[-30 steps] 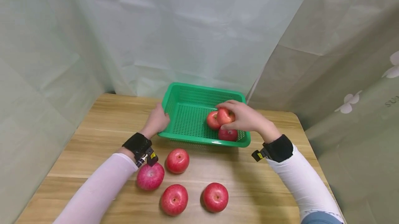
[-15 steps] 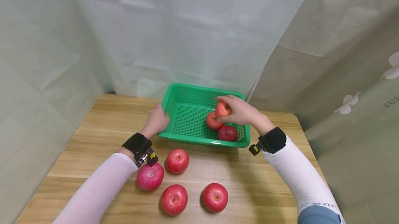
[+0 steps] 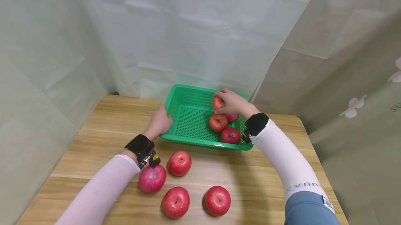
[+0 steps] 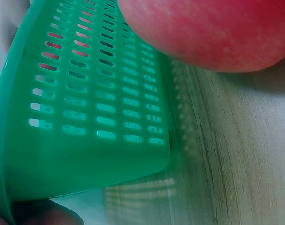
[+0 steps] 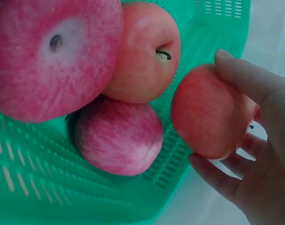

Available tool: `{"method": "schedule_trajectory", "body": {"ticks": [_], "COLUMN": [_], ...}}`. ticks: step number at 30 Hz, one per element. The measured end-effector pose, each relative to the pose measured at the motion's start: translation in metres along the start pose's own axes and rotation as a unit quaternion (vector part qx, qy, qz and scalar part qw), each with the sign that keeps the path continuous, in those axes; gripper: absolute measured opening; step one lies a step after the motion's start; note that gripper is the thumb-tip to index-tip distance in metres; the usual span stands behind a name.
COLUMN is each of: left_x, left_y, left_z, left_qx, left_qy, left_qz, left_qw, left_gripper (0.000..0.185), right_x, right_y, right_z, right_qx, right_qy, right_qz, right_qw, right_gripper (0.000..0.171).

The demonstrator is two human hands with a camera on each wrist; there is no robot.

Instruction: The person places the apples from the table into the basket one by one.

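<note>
A green plastic basket with slotted walls stands on the wooden table. My left hand grips its left rim; a finger shows under the rim at the bottom of the left wrist view. With thumb and fingers my right hand holds a light red apple over the back right part of the basket. Below that hand, three apples lie together in the basket: an orange-red apple, a dark red apple and a pinkish apple partly hidden by the hand in the head view.
In front of the basket several apples rest on the table: a red one, a pink one beside my left wrist, and two nearer ones, left and right. Pale curtains hang close behind the basket.
My right hand has moved toward the back of the basket with the apple it holds, uncovering more of the apples below. My left hand stays on the rim.
</note>
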State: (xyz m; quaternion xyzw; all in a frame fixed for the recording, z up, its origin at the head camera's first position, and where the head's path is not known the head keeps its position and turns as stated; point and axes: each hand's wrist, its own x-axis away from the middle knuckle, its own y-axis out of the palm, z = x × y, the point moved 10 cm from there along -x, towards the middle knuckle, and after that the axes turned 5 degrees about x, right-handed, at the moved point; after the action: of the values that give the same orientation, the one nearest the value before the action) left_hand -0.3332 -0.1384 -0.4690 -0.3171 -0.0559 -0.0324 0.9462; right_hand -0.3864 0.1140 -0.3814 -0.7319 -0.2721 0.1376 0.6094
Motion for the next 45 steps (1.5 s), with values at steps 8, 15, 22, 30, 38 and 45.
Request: {"method": "schedule_trajectory", "body": {"ticks": [8, 15, 22, 30, 38, 45], "left_x": [0.003, 0.003, 0.004, 0.005, 0.006, 0.006], "left_y": [0.002, 0.001, 0.001, 0.004, 0.003, 0.004], "left_z": [0.001, 0.002, 0.002, 0.003, 0.006, 0.006], "left_qx": [-0.002, -0.008, -0.001, 0.002, 0.01, 0.002], "left_qy": [-0.002, 0.003, -0.002, -0.004, -0.004, -0.004], "left_qz": [0.002, 0.003, 0.001, 0.0, -0.003, -0.002], "left_qw": [1.0, 1.0, 1.0, 1.0, 0.9999, 1.0], "left_gripper": [0.056, 0.055, 0.053, 0.055, 0.057, 0.056], "right_x": [-0.011, -0.012, -0.015, -0.017, -0.021, -0.027], "right_y": [0.013, 0.018, 0.021, 0.026, 0.03, 0.045], "right_z": [0.001, -0.003, -0.006, -0.007, -0.006, -0.006], "right_qx": [0.007, 0.019, 0.019, 0.038, 0.065, 0.09], "right_qy": [-0.013, -0.02, -0.031, -0.05, -0.069, -0.082], "right_qz": [-0.011, -0.02, -0.02, -0.017, -0.003, -0.032], "right_qw": [1.0, 0.999, 0.999, 0.998, 0.996, 0.992], "right_gripper": [0.07, 0.066, 0.062, 0.061, 0.056, 0.051]}}
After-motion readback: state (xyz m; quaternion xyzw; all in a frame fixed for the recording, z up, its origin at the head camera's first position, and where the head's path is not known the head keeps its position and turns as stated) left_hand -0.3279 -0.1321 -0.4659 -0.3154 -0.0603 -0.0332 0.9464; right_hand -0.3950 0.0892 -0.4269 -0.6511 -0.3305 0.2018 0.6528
